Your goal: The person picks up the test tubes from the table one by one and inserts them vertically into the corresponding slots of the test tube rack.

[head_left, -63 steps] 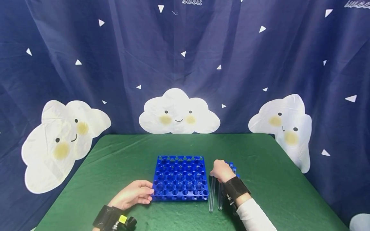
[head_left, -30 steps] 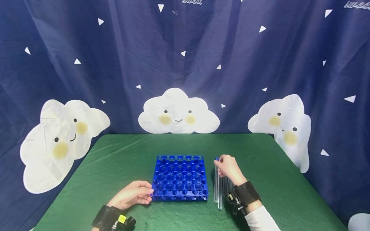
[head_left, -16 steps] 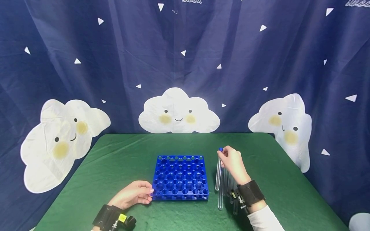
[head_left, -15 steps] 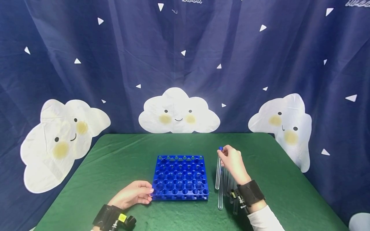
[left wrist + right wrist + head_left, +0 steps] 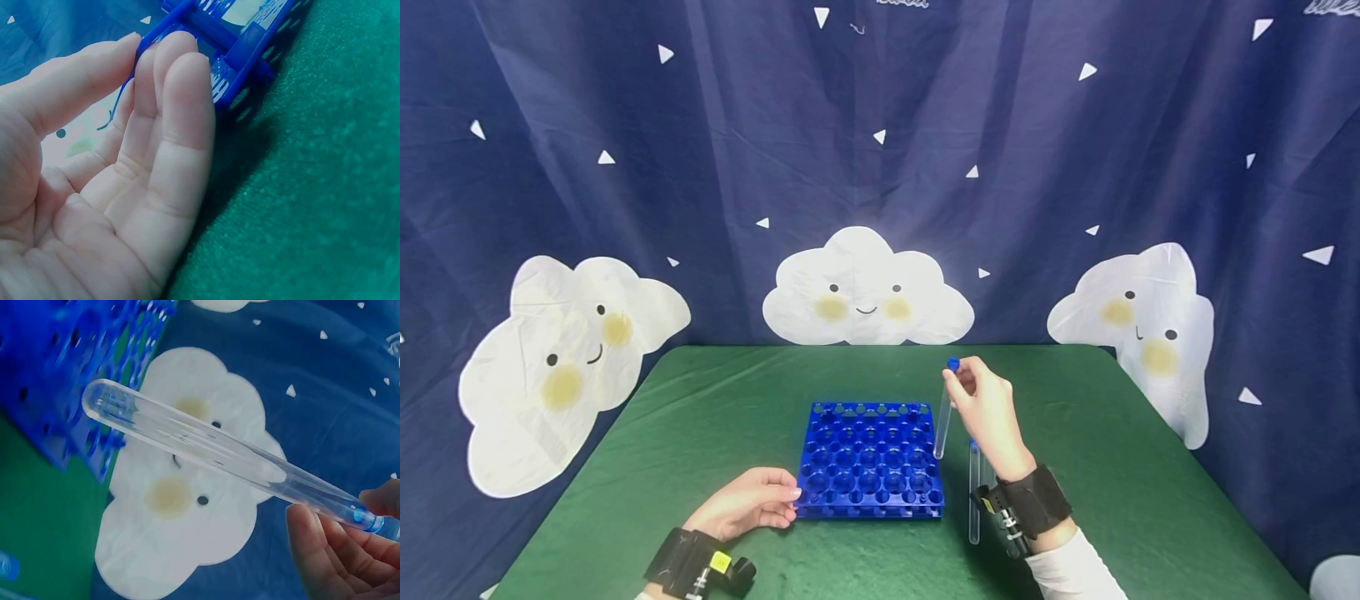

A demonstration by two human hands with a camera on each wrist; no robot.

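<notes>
1. Head view showed where you stood: your right hand (image 5: 985,408) had one clear test tube (image 5: 942,421) lifted off the green surface (image 5: 737,392), pinched near its blue cap between thumb and fingertips, hanging nearly upright with its rounded bottom just beside the right edge of the blue rack (image 5: 870,458).
2. Right wrist view confirmed the grasp — your fingers (image 5: 337,550) were curled round the capped end of the tube (image 5: 206,447), and the closed bottom pointed toward the rack (image 5: 69,369) without touching it.
3. Your left hand (image 5: 747,504) lay on the surface at the rack's near left corner; in the left wrist view your straight fingertips (image 5: 178,62) pressed against the rack's blue edge (image 5: 240,56), relaxed, not wrapped round anything.
4. Done so far, as I judged it: the rack was steadied and one tube was picked up and brought to it. No hole in the rack held a tube that I could see.
5. Left to do: the held tube was not yet seated, and at least one more tube (image 5: 973,492) lay flat on the surface to the right of the rack, partly behind your right wrist — how many lay there I could not tell.
</notes>
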